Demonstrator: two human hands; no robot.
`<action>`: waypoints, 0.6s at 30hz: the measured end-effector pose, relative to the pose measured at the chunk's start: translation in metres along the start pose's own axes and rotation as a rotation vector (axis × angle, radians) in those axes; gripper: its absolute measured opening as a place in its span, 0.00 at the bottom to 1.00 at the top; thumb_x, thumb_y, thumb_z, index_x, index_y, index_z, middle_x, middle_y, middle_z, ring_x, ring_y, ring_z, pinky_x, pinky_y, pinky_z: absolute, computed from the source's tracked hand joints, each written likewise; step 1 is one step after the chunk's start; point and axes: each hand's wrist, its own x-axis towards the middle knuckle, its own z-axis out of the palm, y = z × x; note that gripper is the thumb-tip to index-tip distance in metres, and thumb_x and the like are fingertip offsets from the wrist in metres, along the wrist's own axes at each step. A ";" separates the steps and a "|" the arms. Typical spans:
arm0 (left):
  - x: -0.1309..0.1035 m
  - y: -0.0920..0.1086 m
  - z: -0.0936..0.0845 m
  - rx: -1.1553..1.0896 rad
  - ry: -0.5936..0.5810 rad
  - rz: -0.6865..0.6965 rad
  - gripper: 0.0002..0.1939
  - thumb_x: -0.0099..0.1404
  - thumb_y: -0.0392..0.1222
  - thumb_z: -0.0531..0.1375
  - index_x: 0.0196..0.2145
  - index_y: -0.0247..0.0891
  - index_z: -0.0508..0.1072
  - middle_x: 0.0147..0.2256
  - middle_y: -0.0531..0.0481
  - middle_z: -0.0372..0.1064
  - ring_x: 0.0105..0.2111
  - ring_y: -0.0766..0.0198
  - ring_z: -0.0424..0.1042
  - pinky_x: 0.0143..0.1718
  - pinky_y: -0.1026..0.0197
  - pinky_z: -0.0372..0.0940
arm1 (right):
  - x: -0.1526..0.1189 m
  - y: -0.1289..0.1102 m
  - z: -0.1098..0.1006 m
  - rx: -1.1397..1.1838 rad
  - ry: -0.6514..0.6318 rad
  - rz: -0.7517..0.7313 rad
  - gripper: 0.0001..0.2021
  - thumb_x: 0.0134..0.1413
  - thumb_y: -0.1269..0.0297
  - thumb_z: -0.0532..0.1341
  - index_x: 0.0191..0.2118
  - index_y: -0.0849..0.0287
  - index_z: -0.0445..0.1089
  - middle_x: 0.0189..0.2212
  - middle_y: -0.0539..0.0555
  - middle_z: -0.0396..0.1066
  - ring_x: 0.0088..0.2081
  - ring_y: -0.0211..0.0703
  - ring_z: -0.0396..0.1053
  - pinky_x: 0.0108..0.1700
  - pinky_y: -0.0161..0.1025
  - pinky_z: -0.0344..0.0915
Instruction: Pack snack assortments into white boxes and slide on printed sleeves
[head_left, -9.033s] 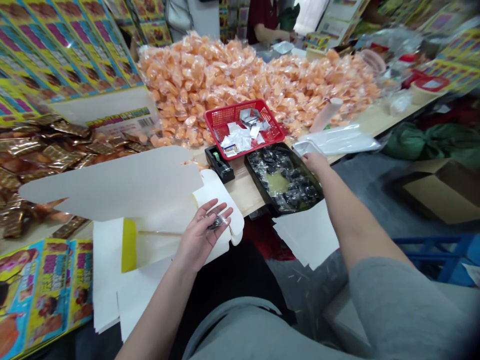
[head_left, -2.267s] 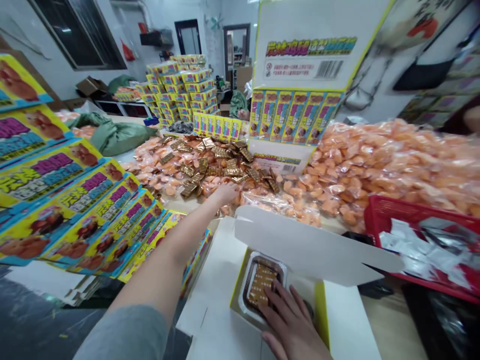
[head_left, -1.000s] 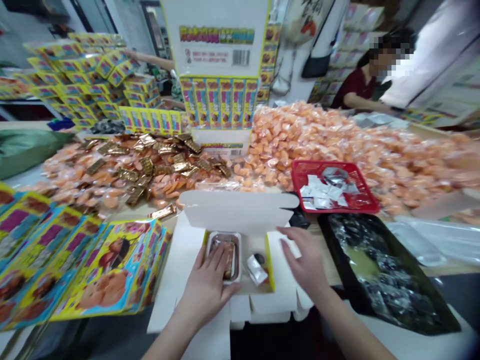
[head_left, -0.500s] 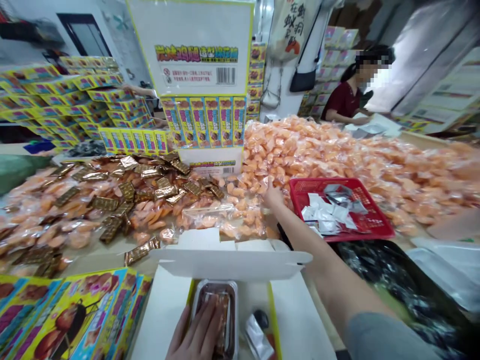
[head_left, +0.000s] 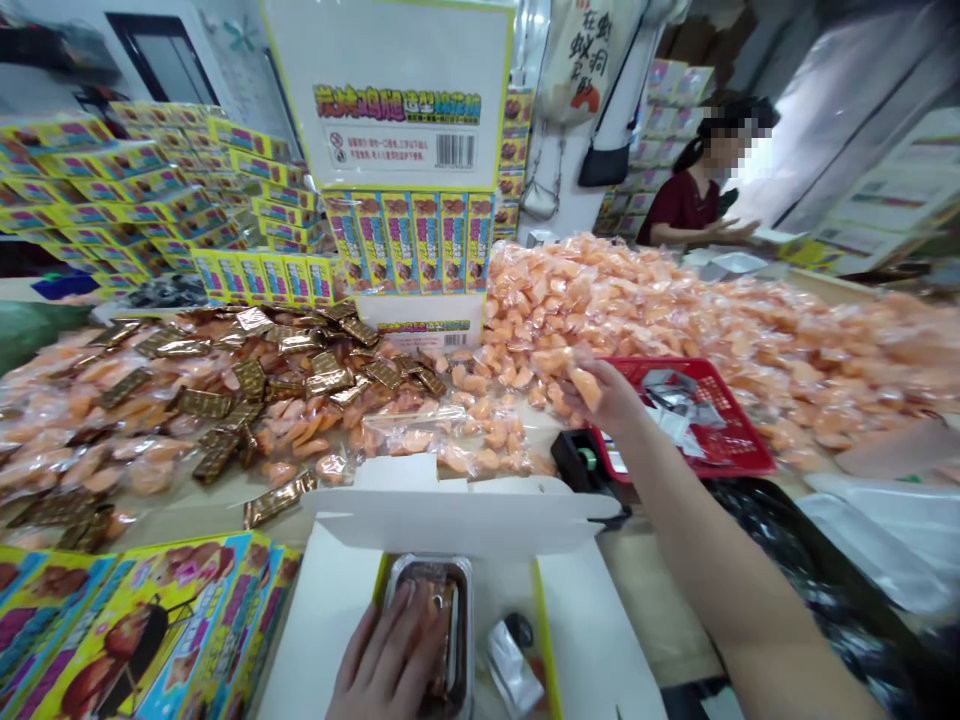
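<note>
My left hand (head_left: pixel 394 645) lies with its fingers stretched out over a clear plastic tray (head_left: pixel 466 640), covering part of the gold-brown wrapped packet (head_left: pixel 448 625) inside. That tray sits in an opened white carton (head_left: pixel 611 630); beside it are a silver sachet (head_left: pixel 516 668) and a small round black item (head_left: pixel 517 630). Over the near edge of the orange pile, my right hand (head_left: pixel 619 405) is closed on a clear-wrapped orange candy (head_left: pixel 586 388). The red basket (head_left: pixel 731 400) holding white and silver sachets is just behind that hand.
A large heap of wrapped orange candies (head_left: pixel 712 310) spreads across the back right. Gold-brown packets (head_left: pixel 202 402) cover the left pile. A black tape dispenser (head_left: pixel 577 460) stands by the basket. Printed cartons (head_left: pixel 150 620) lie front left; a tall display box (head_left: pixel 405 130) rises behind. Another person (head_left: pixel 682 205) works far right.
My right hand has come back toward me and to the right from the orange heap, now with a wrapped candy in it. My left hand stays on the tray.
</note>
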 end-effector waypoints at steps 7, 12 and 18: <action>0.034 0.039 -0.052 -0.534 0.077 -0.222 0.19 0.66 0.33 0.56 0.54 0.46 0.68 0.55 0.45 0.67 0.59 0.55 0.62 0.58 0.50 0.60 | -0.181 -0.019 -0.072 0.359 -0.159 0.295 0.06 0.46 0.57 0.53 0.29 0.53 0.62 0.21 0.47 0.52 0.20 0.35 0.42 0.21 0.36 0.42; 0.086 0.103 -0.066 -1.092 -0.042 -0.318 0.30 0.64 0.45 0.61 0.62 0.42 0.57 0.61 0.38 0.57 0.61 0.51 0.59 0.58 0.49 0.62 | -0.263 -0.013 -0.034 0.506 -0.375 0.488 0.21 0.41 0.55 0.57 0.43 0.56 0.69 0.19 0.45 0.54 0.17 0.32 0.44 0.19 0.33 0.40; 0.086 0.082 -0.044 -1.333 -0.126 -0.818 0.22 0.66 0.45 0.56 0.56 0.37 0.60 0.45 0.41 0.72 0.40 0.57 0.76 0.42 0.54 0.70 | -0.290 -0.003 -0.005 0.473 -0.388 0.541 0.28 0.44 0.59 0.66 0.54 0.55 0.67 0.32 0.50 0.69 0.27 0.37 0.68 0.26 0.34 0.61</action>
